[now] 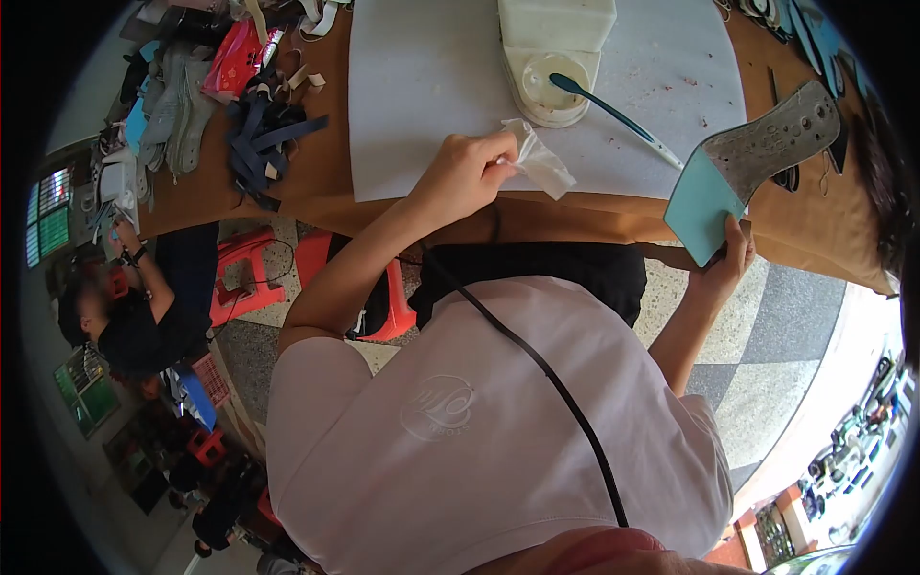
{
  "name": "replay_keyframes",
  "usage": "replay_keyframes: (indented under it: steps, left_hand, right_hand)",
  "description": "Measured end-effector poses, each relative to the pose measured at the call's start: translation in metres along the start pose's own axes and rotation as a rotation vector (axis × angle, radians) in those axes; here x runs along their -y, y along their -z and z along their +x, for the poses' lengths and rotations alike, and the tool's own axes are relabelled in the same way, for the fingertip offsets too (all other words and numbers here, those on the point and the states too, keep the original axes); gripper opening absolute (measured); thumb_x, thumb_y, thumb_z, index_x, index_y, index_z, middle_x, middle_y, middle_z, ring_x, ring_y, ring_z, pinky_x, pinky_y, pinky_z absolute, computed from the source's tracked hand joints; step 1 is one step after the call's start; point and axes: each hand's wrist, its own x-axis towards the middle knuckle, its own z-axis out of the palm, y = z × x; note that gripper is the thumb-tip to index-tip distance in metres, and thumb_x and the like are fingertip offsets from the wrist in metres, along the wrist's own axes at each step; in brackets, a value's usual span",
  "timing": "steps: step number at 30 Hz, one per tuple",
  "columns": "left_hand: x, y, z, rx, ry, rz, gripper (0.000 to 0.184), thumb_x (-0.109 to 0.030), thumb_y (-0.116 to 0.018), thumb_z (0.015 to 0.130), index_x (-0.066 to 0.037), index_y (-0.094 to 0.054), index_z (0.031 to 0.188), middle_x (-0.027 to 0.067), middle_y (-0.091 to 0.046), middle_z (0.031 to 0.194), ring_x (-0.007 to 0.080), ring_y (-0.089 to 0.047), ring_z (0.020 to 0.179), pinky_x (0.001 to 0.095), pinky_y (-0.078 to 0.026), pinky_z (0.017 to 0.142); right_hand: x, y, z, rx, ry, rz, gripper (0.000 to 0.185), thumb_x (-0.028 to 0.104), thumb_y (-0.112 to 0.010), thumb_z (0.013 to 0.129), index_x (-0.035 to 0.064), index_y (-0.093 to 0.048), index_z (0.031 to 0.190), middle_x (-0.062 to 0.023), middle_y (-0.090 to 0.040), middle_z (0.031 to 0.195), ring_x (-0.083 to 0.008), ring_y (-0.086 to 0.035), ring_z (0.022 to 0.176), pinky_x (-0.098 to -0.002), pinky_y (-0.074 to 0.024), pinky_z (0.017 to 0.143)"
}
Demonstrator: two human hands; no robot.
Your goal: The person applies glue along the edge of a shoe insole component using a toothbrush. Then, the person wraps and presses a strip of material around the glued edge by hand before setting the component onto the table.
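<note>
My left hand [470, 171] is closed in a pinch on a thin, crumpled whitish sheet [544, 168], which hangs over the front edge of the grey board [431, 96]. On the right, my right hand [725, 261] grips the lower end of a shoe insole [771, 134]. The insole is grey-brown with several holes at its far end, and a flat light-blue face [707, 206] covers the near part. Ahead, a toothbrush [618, 120] rests with its bristle end on the round dish of a white plastic glue pot [556, 48]. Its handle points toward the insole.
Dark fabric strips [259, 139] lie left of the board, beside piled grey insoles [187, 101] and a red packet [235, 62]. More blue pieces [815, 38] sit at the far right. Red stools [244, 273] stand at left, near another person [134, 307]. A black cable [551, 374] crosses my shirt.
</note>
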Motion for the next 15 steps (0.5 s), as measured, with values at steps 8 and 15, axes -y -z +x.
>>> replay_keyframes:
  steps: [8, 15]
  left_hand:
    - [-0.013, 0.021, -0.012, 0.007, 0.19, -0.241, 0.01, -0.003, -0.057, 0.068, 0.0, -0.048, 0.07, 0.004, -0.048, 0.051, 0.0065, -0.045, 0.045, 0.0214, -0.032, 0.04]
    - [-0.016, 0.07, -0.021, -0.182, 0.217, -0.018, 0.007, -0.004, -0.056, 0.068, -0.001, -0.051, 0.072, 0.0025, -0.046, 0.048, 0.0049, -0.04, 0.043, 0.0205, -0.031, 0.04]
  right_hand:
    - [-0.009, 0.024, 0.006, 0.009, -0.009, -0.063, 0.02, 0.012, -0.048, 0.074, -0.0037, -0.052, 0.087, -0.009, -0.056, 0.077, -0.0135, -0.056, 0.066, -0.0233, -0.0466, 0.057]
    - [-0.001, 0.01, 0.005, 0.023, -0.001, -0.018, 0.007, 0.009, -0.05, 0.074, 0.0019, -0.05, 0.072, -0.0019, -0.048, 0.062, -0.0068, -0.044, 0.051, -0.0191, -0.0355, 0.045]
